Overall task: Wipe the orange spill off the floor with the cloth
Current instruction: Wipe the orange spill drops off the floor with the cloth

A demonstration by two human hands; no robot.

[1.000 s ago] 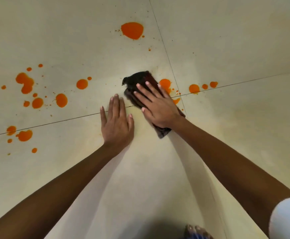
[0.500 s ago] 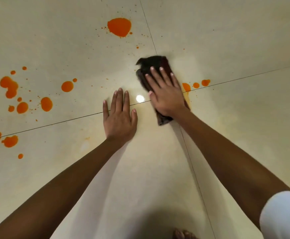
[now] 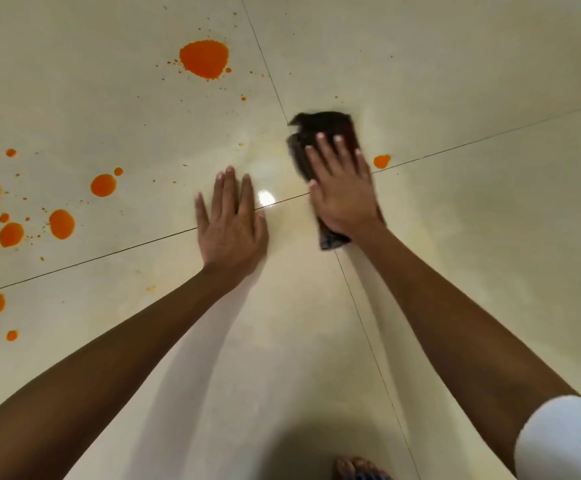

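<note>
My right hand [image 3: 342, 188] lies flat with straight fingers on a dark folded cloth [image 3: 323, 128], pressing it to the cream tiled floor [image 3: 472, 237] where the tile joints cross. One small orange drop [image 3: 381, 161] sits just right of the cloth. A large orange blot [image 3: 204, 59] lies farther away to the upper left. Several orange drops [image 3: 61, 223] are scattered at the far left. My left hand [image 3: 230, 223] rests flat on the floor left of the cloth, fingers straight, holding nothing.
A pale yellowish smear [image 3: 265, 157] marks the floor between my hands. A bright light reflection [image 3: 266, 197] shines beside my left hand. Toes of a foot [image 3: 358, 467] show at the bottom edge. My white sleeve [image 3: 566, 441] is at the lower right.
My right hand slid the cloth to the right and away across the tile joint, and orange drops there are gone, leaving one. My left hand stayed flat on the floor.
</note>
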